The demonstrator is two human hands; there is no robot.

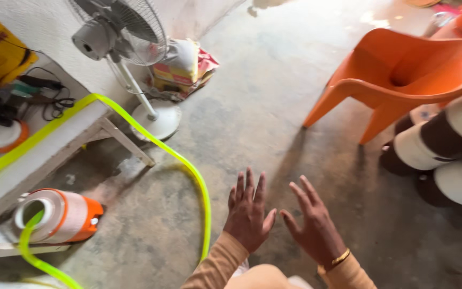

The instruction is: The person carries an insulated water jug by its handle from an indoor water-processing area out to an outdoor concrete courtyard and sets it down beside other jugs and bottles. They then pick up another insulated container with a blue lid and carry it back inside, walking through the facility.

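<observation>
Soft, even daylight fills the scene, brightest toward one o'clock where glare washes out the grey concrete floor [274, 80]. The orange plastic chair [402, 69] casts a faint shadow toward seven o'clock. Slight motion blur softens everything; the edges bend outward.

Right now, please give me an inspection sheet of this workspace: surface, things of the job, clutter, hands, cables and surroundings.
Surface: concrete floor, stained, wet patch near the table leg.
Job's things: yellow-green strap runs from the table down across the floor; a roll of tape sits on the lower shelf.
Clutter: bags piled behind the fan base; more rolls stacked at right.
Hands: left hand and right hand both open, fingers spread, holding nothing, above the floor.
Cables: black wires tangled on the table.
Surroundings: pedestal fan, orange chair, white wall.
</observation>
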